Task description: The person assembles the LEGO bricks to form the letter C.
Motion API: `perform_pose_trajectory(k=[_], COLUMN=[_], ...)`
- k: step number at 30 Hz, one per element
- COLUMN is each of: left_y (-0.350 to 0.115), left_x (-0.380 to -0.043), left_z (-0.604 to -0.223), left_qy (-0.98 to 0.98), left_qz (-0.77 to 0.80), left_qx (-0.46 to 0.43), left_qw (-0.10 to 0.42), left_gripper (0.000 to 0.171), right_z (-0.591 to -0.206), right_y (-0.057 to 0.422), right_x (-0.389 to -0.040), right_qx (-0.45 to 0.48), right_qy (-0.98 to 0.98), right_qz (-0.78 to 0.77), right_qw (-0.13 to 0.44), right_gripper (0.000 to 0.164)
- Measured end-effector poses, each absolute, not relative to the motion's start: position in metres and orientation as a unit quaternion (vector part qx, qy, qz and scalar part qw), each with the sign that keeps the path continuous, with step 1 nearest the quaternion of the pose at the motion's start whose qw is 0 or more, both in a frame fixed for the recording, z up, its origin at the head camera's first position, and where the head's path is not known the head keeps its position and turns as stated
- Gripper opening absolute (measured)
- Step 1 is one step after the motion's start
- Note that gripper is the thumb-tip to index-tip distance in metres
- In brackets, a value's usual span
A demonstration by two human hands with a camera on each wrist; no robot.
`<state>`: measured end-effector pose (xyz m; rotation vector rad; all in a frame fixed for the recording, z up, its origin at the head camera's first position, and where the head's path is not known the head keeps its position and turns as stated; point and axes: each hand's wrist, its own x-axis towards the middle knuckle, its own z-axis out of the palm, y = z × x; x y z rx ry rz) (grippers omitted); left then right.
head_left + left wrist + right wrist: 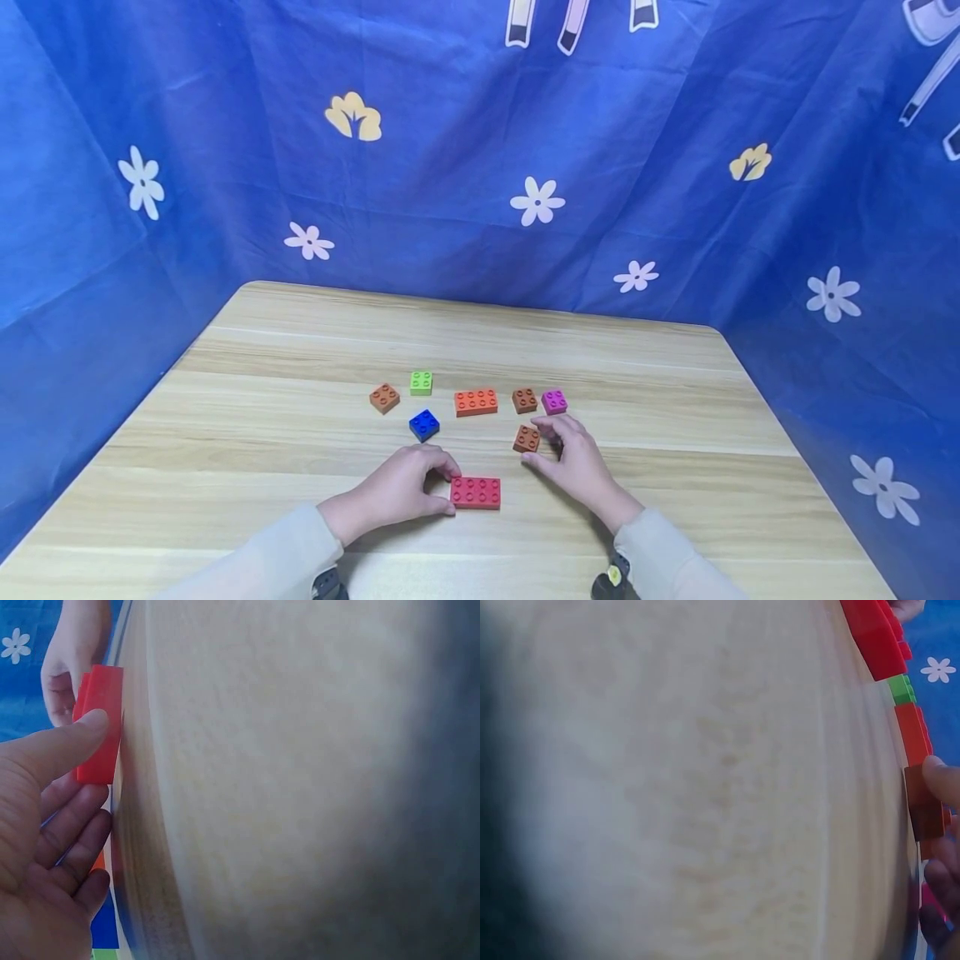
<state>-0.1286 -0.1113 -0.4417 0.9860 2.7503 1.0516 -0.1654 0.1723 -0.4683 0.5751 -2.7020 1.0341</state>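
A long red building brick (476,493) with two rows of studs lies near the front of the table. My left hand (408,487) pinches its left end, thumb on the near side and fingers on the far side. To the right and farther back, my right hand (576,462) has thumb and index finger at a small square brown brick (527,439), gripping it from the right. In the left wrist view the thumb presses the red brick's side (103,754). The right wrist view shows the thumb against the brown brick (922,806).
Behind my hands on the wooden table (300,350) lie an orange brick (476,403), a second brown brick (524,401), a magenta brick (554,402), a blue brick (424,426), a lime green brick (422,383) and a third brown brick (385,398). Blue cloth (450,183) hangs around the table.
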Motion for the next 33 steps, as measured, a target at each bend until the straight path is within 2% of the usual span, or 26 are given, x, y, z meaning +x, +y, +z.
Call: perform_pose_trajectory(k=[16,25,33], left_y=[-0.112,-0.112,-0.112], left_x=[-0.129,-0.13,-0.129], left_z=[-0.441,-0.442,-0.443], left_qy=[0.883,0.883,0.885], left_qz=[0.343,0.344,0.338], left_qx=[0.319,0.319,0.32], left_qw=[0.022,0.022,0.012], left_gripper=[0.033,0.033,0.034], right_z=[-0.47,-0.467,-0.463], right_y=[0.171,0.17,0.168], right_x=[-0.167,-0.161,-0.149], right_qx=[0.199,0.235,0.273], right_qy=[-0.919,-0.888,-0.871], right_qz=[0.324,0.376,0.402], right_qw=[0.105,0.118,0.073], right_gripper=[0.044,0.045,0.045])
